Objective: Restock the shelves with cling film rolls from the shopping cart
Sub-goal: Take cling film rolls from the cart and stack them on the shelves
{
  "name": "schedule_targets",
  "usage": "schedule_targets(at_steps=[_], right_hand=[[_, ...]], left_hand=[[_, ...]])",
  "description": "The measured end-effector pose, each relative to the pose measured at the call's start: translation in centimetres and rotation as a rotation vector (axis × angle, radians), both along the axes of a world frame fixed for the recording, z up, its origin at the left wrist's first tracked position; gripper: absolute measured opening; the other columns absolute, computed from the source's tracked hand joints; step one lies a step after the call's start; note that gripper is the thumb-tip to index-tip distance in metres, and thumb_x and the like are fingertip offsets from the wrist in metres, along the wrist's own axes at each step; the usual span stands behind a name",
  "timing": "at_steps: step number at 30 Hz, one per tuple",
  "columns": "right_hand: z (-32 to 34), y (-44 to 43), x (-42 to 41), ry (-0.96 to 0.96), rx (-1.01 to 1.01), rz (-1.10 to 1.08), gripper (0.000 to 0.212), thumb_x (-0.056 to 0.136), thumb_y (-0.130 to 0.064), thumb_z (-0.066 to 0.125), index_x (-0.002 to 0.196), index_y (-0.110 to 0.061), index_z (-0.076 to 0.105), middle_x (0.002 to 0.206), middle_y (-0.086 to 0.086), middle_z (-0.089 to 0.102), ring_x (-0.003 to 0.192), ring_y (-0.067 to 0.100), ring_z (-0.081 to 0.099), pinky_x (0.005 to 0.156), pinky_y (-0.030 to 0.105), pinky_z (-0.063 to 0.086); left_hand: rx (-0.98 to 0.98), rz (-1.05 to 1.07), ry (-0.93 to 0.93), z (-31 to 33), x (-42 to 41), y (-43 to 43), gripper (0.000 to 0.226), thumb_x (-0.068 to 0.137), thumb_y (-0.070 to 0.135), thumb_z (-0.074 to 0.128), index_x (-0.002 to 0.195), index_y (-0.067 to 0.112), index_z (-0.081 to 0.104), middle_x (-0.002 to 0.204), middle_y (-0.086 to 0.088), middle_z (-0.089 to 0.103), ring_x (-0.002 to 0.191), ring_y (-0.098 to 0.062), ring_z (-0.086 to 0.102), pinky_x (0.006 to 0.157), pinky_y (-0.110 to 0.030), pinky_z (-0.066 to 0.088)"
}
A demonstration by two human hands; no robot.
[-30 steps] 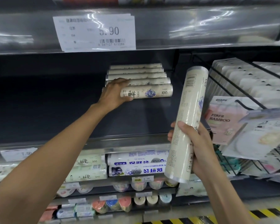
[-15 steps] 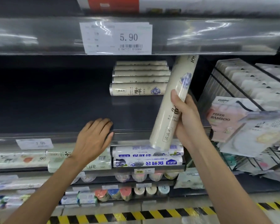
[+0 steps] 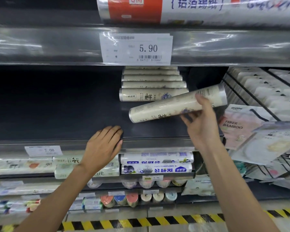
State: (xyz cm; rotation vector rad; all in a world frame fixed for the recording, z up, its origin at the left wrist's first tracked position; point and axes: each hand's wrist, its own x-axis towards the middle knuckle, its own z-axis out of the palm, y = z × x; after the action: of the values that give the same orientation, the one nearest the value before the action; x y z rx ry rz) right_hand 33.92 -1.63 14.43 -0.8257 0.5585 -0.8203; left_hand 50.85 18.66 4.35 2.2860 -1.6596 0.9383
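Cream cling film roll (image 3: 167, 107) held aslant over the dark shelf (image 3: 57, 106)

The right hand (image 3: 201, 122) grips the roll near its right end, thumb laid over the top and fingers spread underneath; the roll's left end dips toward the shelf deck and its right end sits higher, just in front of a row of matching rolls (image 3: 151, 81) lying crosswise one behind another. Whether the held roll touches the deck cannot be told. The left hand (image 3: 102, 146) lies flat on the shelf's front lip, fingers straight and close together, holding nothing. A price tag (image 3: 136, 48) reading 5.90 hangs on the rail above, with a foil roll (image 3: 208, 10) on top; blue-and-white rolls (image 3: 157, 164) fill the tier below
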Motion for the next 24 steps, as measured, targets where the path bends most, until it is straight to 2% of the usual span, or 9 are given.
schedule_targets(at_steps=[3, 6, 9, 13, 16, 18, 22, 24], right_hand=[[-0.1, -0.9, -1.5, 0.005, -0.079, -0.130, 0.033, 0.086, -0.008, 0.062, 0.110, -0.020, 0.044, 0.102, 0.005, 0.060, 0.084, 0.023, 0.066, 0.083, 0.039, 0.055], [-0.3, -1.9, -2.1, 0.160, -0.146, -0.204, 0.037, 0.079, -0.009, 0.073, 0.107, -0.015, 0.049, 0.106, 0.007, 0.063, 0.100, 0.026, 0.067, 0.084, 0.034, 0.056], [-0.8, -3.2, -1.5, 0.270, -0.172, -0.168, 0.049, 0.070, -0.014, 0.080, 0.111, -0.006, 0.054, 0.101, 0.007, 0.068, 0.100, 0.022, 0.067, 0.085, 0.027, 0.055], [-2.0, -4.7, 0.2, 0.336, -0.253, -0.116, 0.056, 0.071, -0.006, 0.080, 0.113, -0.014, 0.044, 0.104, 0.002, 0.063, 0.095, 0.016, 0.066, 0.077, 0.028, 0.058], [-3.5, -6.5, 0.9, 0.690, -0.567, -0.159, 0.058, 0.064, -0.032, 0.086, 0.111, -0.015, 0.055, 0.107, 0.004, 0.062, 0.095, 0.013, 0.060, 0.075, 0.021, 0.046], [-4.5, -7.5, 1.2, 0.841, -0.762, -0.144, 0.063, 0.061, -0.044, 0.084, 0.111, -0.014, 0.061, 0.112, 0.007, 0.061, 0.097, 0.014, 0.057, 0.077, 0.020, 0.040], [-4.9, -8.5, 2.6, 0.894, -0.874, -0.120, 0.064, 0.071, -0.051, 0.076, 0.115, -0.006, 0.063, 0.114, 0.011, 0.062, 0.110, 0.024, 0.055, 0.089, 0.028, 0.043], [-4.9, -9.2, 3.0, 0.873, -0.895, -0.065, 0.065, 0.072, -0.053, 0.074, 0.119, -0.009, 0.060, 0.119, 0.009, 0.059, 0.114, 0.021, 0.053, 0.094, 0.029, 0.043]], left_hand=[[0.005, 0.013, 0.010, 0.0, 0.0, 0.0, 0.036, 0.095, 0.027, 0.038, 0.106, 0.005, 0.064, 0.109, -0.010, 0.066, 0.097, -0.025, 0.061, 0.080, -0.032, 0.038], [-0.009, 0.010, 0.022, -0.1, 0.0, -0.1, 0.034, 0.094, 0.027, 0.039, 0.106, 0.006, 0.063, 0.109, -0.010, 0.066, 0.098, -0.024, 0.057, 0.078, -0.032, 0.040], [-0.017, 0.015, 0.026, -0.3, 0.0, -0.2, 0.035, 0.094, 0.027, 0.039, 0.105, 0.006, 0.064, 0.109, -0.009, 0.066, 0.098, -0.024, 0.057, 0.077, -0.033, 0.042], [-0.018, 0.022, 0.029, -0.3, 0.0, -0.2, 0.036, 0.094, 0.027, 0.039, 0.105, 0.005, 0.065, 0.109, -0.010, 0.066, 0.100, -0.023, 0.053, 0.078, -0.032, 0.039], [-0.009, 0.026, 0.028, -0.3, -0.1, -0.2, 0.037, 0.094, 0.027, 0.039, 0.105, 0.005, 0.066, 0.110, -0.010, 0.067, 0.100, -0.023, 0.056, 0.079, -0.032, 0.039], [-0.011, 0.023, 0.033, -0.3, -0.1, -0.2, 0.036, 0.094, 0.027, 0.039, 0.105, 0.005, 0.065, 0.110, -0.010, 0.066, 0.101, -0.022, 0.053, 0.079, -0.032, 0.038], [-0.013, 0.027, 0.048, -0.3, -0.1, -0.2, 0.036, 0.094, 0.027, 0.038, 0.106, 0.004, 0.064, 0.109, -0.011, 0.066, 0.101, -0.023, 0.051, 0.079, -0.033, 0.038], [-0.007, 0.028, 0.055, -0.4, -0.1, -0.2, 0.036, 0.095, 0.028, 0.038, 0.107, 0.005, 0.063, 0.110, -0.011, 0.066, 0.101, -0.023, 0.051, 0.078, -0.033, 0.040]])
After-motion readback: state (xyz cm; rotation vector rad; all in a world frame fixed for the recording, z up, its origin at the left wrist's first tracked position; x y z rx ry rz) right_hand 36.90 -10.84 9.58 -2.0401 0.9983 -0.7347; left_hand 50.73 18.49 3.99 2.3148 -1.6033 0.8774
